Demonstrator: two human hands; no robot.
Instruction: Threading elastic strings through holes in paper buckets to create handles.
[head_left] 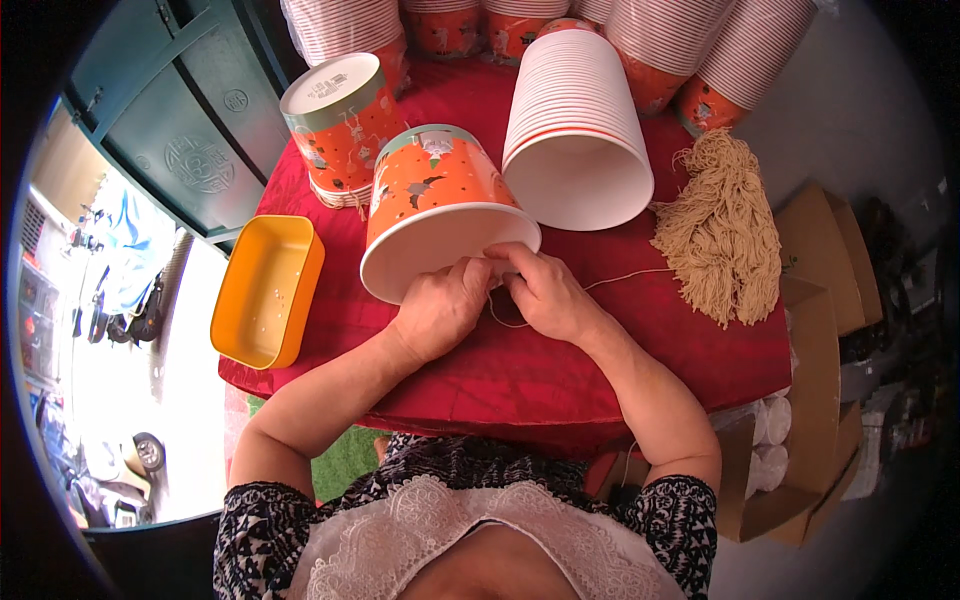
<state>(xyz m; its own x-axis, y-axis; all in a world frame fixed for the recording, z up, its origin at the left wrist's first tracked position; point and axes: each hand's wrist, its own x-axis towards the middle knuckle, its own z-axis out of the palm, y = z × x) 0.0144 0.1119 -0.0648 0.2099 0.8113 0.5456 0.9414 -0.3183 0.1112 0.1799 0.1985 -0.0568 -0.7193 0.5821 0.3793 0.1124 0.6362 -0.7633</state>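
Note:
An orange paper bucket (430,185) with a printed pattern and a white rim lies tilted on the table, its white mouth facing me. At the near right part of that rim, my left hand (445,308) is closed with thumb and finger pressed together. My right hand (545,292) pinches the rim right beside it, its index finger reaching into the mouth. A thin tan cord (625,276) runs from a bundle of cords (725,230) on the right and loops below my fingers. The fingertips partly hide each other, so the cord's end does not show.
A red cloth (470,370) covers the table. Nested white-mouthed buckets (580,110) lie right of centre. An upside-down orange bucket (340,120) and a yellow tub (268,290) stand left. Wrapped bucket stacks (670,35) line the back; cardboard boxes (815,390) sit right of the table.

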